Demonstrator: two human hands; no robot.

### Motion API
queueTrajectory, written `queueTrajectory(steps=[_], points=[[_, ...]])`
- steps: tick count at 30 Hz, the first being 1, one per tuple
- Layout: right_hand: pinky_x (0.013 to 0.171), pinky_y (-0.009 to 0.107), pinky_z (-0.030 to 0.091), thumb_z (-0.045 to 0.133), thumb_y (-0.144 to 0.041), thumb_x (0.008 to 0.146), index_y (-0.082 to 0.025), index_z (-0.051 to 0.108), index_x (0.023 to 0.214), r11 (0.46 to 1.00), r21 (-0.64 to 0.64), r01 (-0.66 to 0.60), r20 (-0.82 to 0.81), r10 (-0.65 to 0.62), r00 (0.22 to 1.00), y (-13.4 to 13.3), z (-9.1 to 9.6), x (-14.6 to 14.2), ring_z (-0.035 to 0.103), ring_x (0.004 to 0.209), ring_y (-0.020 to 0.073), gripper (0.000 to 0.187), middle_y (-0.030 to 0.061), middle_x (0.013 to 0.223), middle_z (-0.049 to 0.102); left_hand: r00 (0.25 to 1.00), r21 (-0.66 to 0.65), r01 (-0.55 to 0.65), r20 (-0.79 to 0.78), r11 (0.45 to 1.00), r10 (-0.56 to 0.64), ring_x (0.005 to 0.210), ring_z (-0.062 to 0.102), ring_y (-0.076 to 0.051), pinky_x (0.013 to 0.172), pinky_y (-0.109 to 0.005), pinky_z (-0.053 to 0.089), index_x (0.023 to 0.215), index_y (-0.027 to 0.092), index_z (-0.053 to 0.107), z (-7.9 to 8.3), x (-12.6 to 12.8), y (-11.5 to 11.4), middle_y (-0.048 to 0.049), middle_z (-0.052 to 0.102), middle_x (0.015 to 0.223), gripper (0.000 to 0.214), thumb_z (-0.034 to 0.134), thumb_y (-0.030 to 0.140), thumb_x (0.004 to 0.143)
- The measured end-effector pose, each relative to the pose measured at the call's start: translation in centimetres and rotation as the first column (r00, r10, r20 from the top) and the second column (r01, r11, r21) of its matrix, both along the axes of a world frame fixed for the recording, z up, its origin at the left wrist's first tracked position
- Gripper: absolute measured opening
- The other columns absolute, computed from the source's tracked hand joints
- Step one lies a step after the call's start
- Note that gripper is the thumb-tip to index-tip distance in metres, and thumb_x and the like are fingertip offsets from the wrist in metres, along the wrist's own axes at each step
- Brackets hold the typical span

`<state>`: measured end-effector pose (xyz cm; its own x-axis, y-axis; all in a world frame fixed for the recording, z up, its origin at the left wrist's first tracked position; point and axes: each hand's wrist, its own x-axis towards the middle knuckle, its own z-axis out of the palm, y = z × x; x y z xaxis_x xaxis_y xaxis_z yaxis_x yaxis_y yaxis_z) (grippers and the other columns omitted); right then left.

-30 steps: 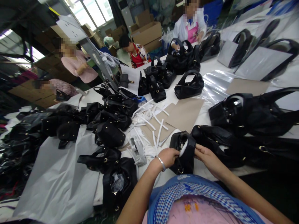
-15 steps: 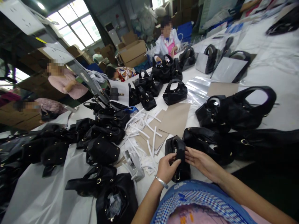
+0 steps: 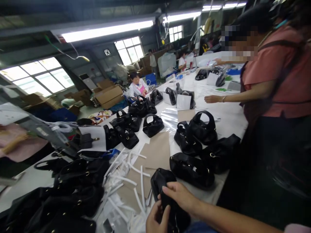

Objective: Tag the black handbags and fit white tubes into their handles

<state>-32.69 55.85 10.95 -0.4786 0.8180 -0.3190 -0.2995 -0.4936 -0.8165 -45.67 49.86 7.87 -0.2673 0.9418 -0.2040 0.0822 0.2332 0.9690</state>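
Note:
A small black handbag [image 3: 162, 180] stands on the white table [image 3: 230, 118] right in front of me, at the bottom of the head view. My left hand [image 3: 154, 220] pinches its near side from below, thumb up against the leather. Across its top lies my right hand [image 3: 181, 198], fingers curled over the bag. Both hands grip it. Loose white strips [image 3: 126, 179] and brown cardboard sheets [image 3: 155, 152] lie just to its left.
Several black handbags [image 3: 191, 168] lie to the right and a heap of them [image 3: 73, 191] to the left. A person in a red top [image 3: 274, 81] stands at the table's right edge, hand on the table. More workers and cardboard boxes [image 3: 108, 95] are at the back.
The camera has tilted up and swung right, so the bag and my hands dropped to the bottom edge. My right hand moved from the bag's side onto its top.

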Motion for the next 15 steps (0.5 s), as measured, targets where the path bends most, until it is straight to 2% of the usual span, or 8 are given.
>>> queueTrajectory(steps=[4,9,12,15], points=[[0.074,0.031,0.046,0.061,-0.056,0.074,-0.014,0.067,0.087,0.994,0.093,-0.051,0.104,0.042,0.994,-0.3,-1.3,-0.7,0.062,0.081,0.021,0.045,0.0051,0.082,0.069,0.987,0.017,-0.094,0.132,0.995,0.091,0.08,0.069,-0.025,0.07,-0.027,0.057,0.086,0.016,0.069,-1.2,-0.2,0.4,-0.0096,0.074,0.084,0.05,0.077,0.054,0.055],[0.074,0.032,0.046,0.067,-0.049,0.069,-0.013,0.069,0.08,0.993,0.114,-0.027,0.155,0.009,0.988,-0.6,-2.8,-0.8,0.063,0.081,0.0241,0.037,0.0055,0.078,0.07,0.978,0.036,-0.109,0.18,0.993,0.101,0.089,0.068,-0.028,0.08,-0.031,0.056,0.092,0.014,0.068,-2.1,0.5,0.8,-0.0141,0.073,0.09,0.055,0.076,0.055,0.056],[0.074,0.032,0.045,0.067,-0.048,0.07,-0.012,0.069,0.079,0.991,0.128,-0.034,0.137,0.017,0.99,0.1,-1.7,-0.8,0.063,0.079,0.023,0.037,0.0057,0.077,0.07,0.978,0.074,-0.151,0.155,0.986,0.138,0.101,0.064,-0.028,0.088,-0.031,0.053,0.101,0.016,0.067,-2.5,0.9,0.5,-0.0148,0.069,0.106,0.057,0.073,0.054,0.06],[0.071,0.031,0.046,0.065,-0.05,0.072,-0.012,0.068,0.086,0.99,0.119,-0.082,0.103,0.069,0.992,1.5,0.7,-0.8,0.063,0.075,0.0213,0.041,0.0061,0.079,0.069,0.983,0.12,-0.175,0.073,0.977,0.167,0.103,0.063,-0.027,0.086,-0.031,0.054,0.111,0.019,0.063,-2.1,0.4,0.3,-0.0129,0.064,0.116,0.058,0.068,0.054,0.065]])
